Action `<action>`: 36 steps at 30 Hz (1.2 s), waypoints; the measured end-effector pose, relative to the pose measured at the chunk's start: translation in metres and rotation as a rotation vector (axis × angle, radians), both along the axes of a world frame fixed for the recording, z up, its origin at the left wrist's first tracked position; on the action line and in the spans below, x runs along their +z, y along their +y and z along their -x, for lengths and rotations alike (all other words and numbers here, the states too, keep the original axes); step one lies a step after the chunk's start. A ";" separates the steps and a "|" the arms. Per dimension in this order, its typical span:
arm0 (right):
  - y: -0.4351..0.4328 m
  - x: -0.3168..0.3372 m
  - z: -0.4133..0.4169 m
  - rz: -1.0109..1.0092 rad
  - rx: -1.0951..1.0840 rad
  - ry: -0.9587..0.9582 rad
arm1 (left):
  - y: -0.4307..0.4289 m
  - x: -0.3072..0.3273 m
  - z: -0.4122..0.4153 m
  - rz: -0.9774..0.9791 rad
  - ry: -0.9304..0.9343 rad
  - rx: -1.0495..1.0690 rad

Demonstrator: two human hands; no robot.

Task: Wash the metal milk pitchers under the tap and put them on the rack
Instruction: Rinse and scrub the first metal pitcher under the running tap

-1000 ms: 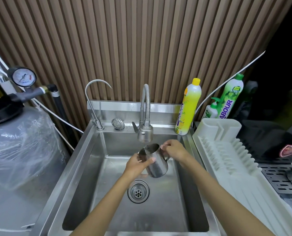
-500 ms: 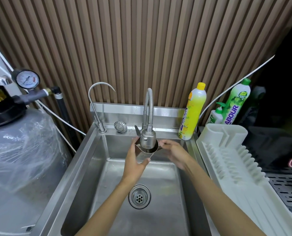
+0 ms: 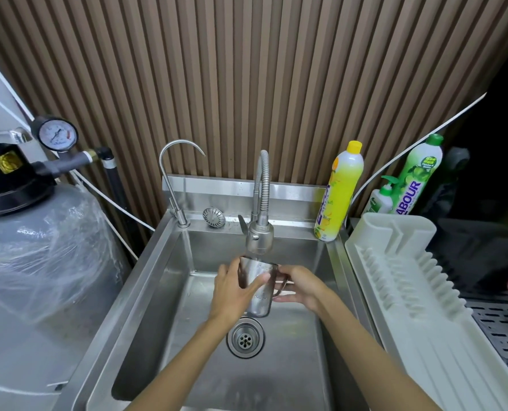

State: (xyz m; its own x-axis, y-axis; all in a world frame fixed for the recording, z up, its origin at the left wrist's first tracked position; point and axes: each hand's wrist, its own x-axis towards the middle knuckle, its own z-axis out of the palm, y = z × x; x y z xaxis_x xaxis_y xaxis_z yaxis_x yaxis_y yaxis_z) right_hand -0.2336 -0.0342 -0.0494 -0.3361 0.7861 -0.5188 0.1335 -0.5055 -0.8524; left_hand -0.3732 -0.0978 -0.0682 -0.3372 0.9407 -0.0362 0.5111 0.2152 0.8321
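Both hands, left and right, hold steel milk pitcher (upright) under flexible chrome tap.

Two slim forearms show bare along their whole visible length, and the left hand and right hand are bare too.
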 end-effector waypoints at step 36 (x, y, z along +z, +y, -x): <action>0.000 -0.015 0.008 -0.047 -0.019 0.078 | 0.012 0.001 0.030 -0.036 -0.067 -0.119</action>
